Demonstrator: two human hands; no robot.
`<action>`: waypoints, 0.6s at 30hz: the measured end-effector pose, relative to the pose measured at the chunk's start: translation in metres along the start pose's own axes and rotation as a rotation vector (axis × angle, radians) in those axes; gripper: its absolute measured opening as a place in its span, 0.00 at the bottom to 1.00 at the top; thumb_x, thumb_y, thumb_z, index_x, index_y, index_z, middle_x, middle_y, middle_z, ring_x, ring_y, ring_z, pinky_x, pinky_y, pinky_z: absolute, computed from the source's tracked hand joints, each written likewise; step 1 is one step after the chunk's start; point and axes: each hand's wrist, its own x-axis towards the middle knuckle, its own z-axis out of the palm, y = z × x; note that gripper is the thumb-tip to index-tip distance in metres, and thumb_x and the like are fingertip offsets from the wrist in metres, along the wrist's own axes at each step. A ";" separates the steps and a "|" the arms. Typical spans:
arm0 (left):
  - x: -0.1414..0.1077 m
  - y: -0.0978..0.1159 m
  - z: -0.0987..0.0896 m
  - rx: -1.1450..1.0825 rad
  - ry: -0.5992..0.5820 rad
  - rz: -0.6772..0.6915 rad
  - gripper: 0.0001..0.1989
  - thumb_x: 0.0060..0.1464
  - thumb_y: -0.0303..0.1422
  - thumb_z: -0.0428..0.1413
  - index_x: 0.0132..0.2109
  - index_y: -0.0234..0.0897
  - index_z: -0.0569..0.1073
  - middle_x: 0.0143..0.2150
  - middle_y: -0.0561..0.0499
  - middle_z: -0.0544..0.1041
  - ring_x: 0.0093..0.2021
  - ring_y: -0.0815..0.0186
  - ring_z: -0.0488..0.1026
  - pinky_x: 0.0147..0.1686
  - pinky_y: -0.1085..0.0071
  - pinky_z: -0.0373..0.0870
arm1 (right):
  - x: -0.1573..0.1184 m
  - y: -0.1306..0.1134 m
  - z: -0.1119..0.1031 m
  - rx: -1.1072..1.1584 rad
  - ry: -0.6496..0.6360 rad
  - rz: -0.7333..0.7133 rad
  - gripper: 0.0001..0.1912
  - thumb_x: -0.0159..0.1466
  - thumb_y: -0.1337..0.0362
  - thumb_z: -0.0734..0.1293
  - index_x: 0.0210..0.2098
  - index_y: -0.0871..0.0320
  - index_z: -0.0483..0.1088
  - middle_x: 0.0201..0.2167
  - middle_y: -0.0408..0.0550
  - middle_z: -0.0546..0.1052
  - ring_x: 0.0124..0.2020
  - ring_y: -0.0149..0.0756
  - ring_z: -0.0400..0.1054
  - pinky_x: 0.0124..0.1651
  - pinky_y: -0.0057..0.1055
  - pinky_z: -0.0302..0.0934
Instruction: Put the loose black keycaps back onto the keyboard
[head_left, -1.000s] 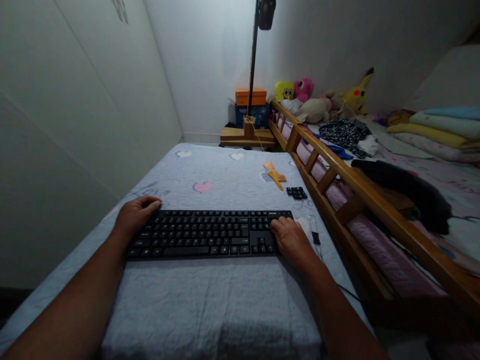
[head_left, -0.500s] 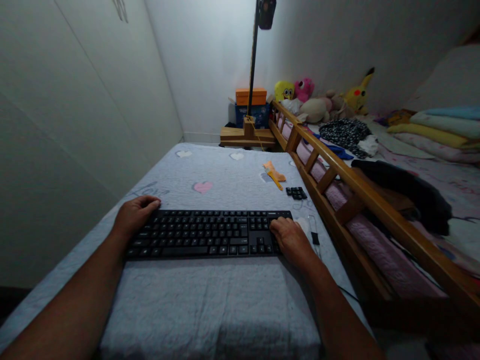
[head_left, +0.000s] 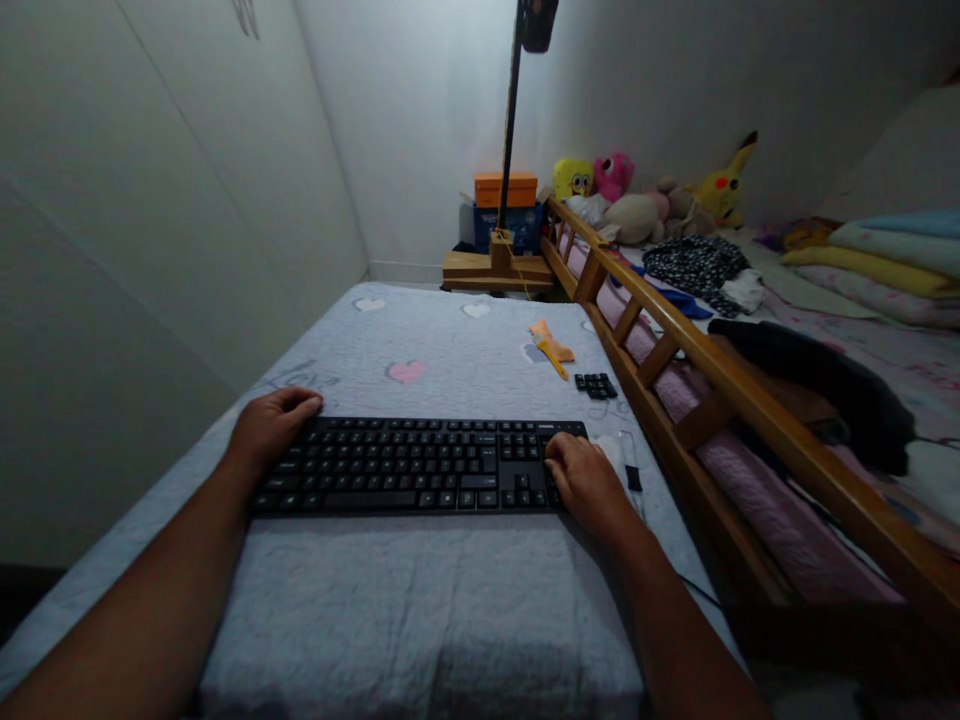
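Observation:
A black keyboard (head_left: 405, 468) lies flat across the patterned cloth in front of me. My left hand (head_left: 276, 425) is closed around its left end, with thumb and fingers at the upper left corner. Over the number pad at the right end, my right hand (head_left: 586, 472) has its fingers curled down and pinched; whatever is between them is hidden. Just right of that hand lies a wire keycap puller (head_left: 633, 478) with a black grip. Several loose black keycaps (head_left: 596, 385) sit in a cluster beyond the keyboard's right end.
A yellow-handled brush (head_left: 553, 360) rests against an orange cloth (head_left: 559, 349) toward the far right. The wooden bed rail (head_left: 675, 335) borders the right side. A dark pole (head_left: 508, 130) on a wooden base rises behind the surface. Pale cabinet doors (head_left: 165, 230) stand on the left.
My right hand has shifted very slightly over the number pad. The left hand and keyboard stay in place, while the whole view drifts a little.

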 end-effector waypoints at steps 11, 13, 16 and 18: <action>0.002 -0.004 0.000 -0.008 -0.015 -0.029 0.24 0.40 0.50 0.54 0.38 0.37 0.77 0.40 0.47 0.81 0.42 0.56 0.75 0.47 0.65 0.68 | -0.001 0.002 -0.004 0.183 0.027 -0.017 0.05 0.63 0.72 0.63 0.32 0.56 0.65 0.33 0.47 0.74 0.36 0.37 0.65 0.39 0.32 0.55; 0.002 -0.005 0.000 -0.007 -0.014 -0.036 0.24 0.39 0.50 0.54 0.38 0.37 0.77 0.40 0.47 0.81 0.41 0.56 0.75 0.47 0.65 0.68 | 0.000 0.001 -0.003 0.158 0.017 -0.027 0.06 0.63 0.73 0.63 0.32 0.56 0.66 0.33 0.47 0.74 0.36 0.37 0.65 0.40 0.32 0.55; 0.002 -0.005 0.000 -0.012 -0.016 -0.041 0.24 0.39 0.50 0.54 0.37 0.37 0.78 0.39 0.48 0.81 0.41 0.56 0.75 0.47 0.65 0.68 | 0.001 0.000 -0.004 0.150 0.009 -0.016 0.06 0.63 0.73 0.62 0.33 0.56 0.67 0.34 0.46 0.74 0.37 0.37 0.66 0.41 0.32 0.55; 0.002 -0.005 0.000 -0.021 -0.010 -0.038 0.24 0.38 0.50 0.55 0.37 0.38 0.77 0.39 0.48 0.81 0.41 0.56 0.75 0.47 0.65 0.68 | 0.000 0.000 -0.010 0.167 -0.005 -0.004 0.06 0.63 0.73 0.62 0.33 0.57 0.67 0.34 0.46 0.74 0.37 0.37 0.66 0.41 0.31 0.56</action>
